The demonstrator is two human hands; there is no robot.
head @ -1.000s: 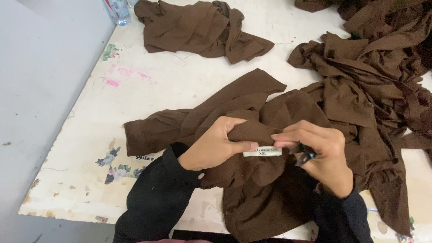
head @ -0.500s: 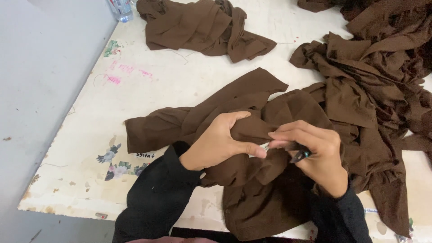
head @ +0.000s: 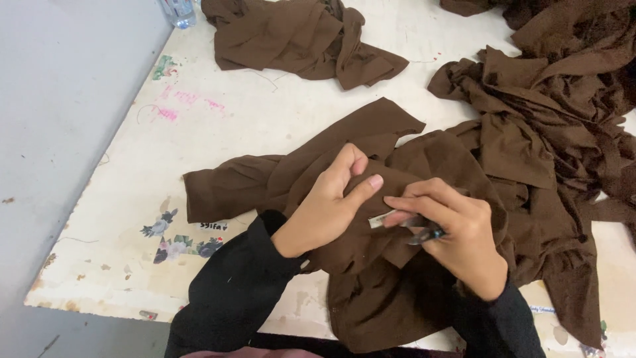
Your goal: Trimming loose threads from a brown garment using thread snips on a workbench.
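Brown cloth, small tool

Brown soft cloth garment [head: 371, 265] lies on the white paint-stained table [head: 252, 126]. Left hand [head: 328, 209] pinches its fold shut. Right hand [head: 457, 232] grips a small dark metal snipper [head: 424, 232]. A slip might cut the cloth.

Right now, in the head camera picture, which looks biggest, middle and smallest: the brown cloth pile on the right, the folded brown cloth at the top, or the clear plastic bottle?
1. Brown cloth pile on the right
2. Folded brown cloth at the top
3. Clear plastic bottle, cut off by the edge
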